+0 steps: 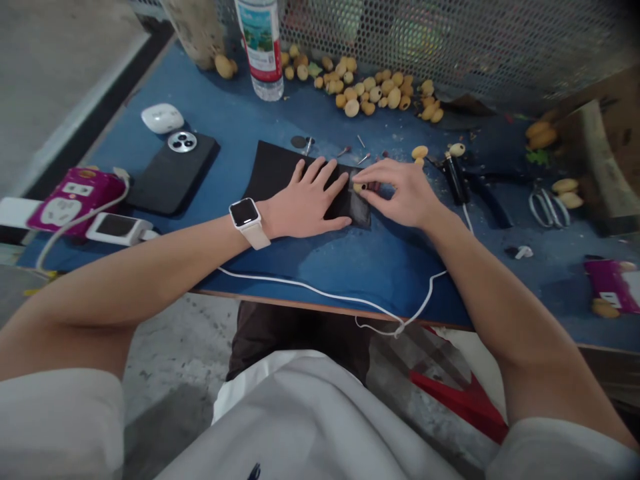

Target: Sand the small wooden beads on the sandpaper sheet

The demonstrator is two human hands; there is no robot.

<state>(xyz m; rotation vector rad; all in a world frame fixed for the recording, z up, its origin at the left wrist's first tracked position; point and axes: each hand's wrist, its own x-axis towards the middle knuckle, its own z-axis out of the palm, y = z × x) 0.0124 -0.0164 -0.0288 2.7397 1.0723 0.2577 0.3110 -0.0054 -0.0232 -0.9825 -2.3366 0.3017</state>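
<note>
My left hand [313, 200] lies flat with fingers spread on a black sheet [267, 170], which looks like sandpaper. A watch sits on that wrist. My right hand [400, 193] pinches a small yellowish nut-like piece [359, 188] with a dark hole, between thumb and fingertips. The piece is at the sheet's right end, where the surface looks greyed and worn; whether it touches the sheet I cannot tell. Behind the sheet lie small rotary bits [364, 159] and a dark disc [299, 141]. Just right of my right hand is a black rotary tool [455, 177] with a cord.
Many yellowish pieces [370, 90] lie along the mesh at the back, beside a water bottle [261, 47]. At left are a black phone [173, 173], a white mouse [163, 119] and a purple power strip [75, 200]. Scissors [549, 207] lie right. A white cable [310, 287] runs along the front edge.
</note>
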